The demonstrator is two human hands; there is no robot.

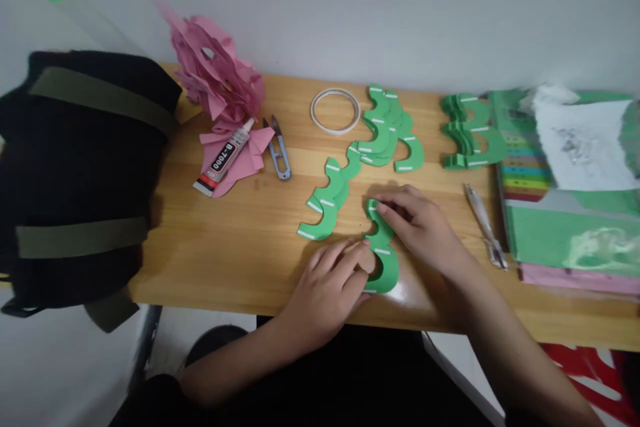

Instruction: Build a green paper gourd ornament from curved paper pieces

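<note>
A green paper cutout (387, 270), shaped like a figure 3 with white strips across its ends and middle, lies near the table's front edge. The thumb and fingers of my right hand (425, 230) pinch its upper end. At its lower left, the curled fingers of my left hand (327, 290) hold its edge, hiding part of the lower curve. Just beyond my hands, more green cutouts (330, 200) with the same white strips lie overlapped. A further overlapping group of green cutouts (383, 127) reaches toward the wall.
A roll of narrow tape (335, 111) lies behind. Left are thread snips (280, 153), a B-7000 glue tube (225, 157), pink crumpled paper (217, 70) and a black bag (85, 180). Right are stacked green cutouts (470, 133), a pen-like tool (485, 227) and plastic-covered coloured sheets (565, 227).
</note>
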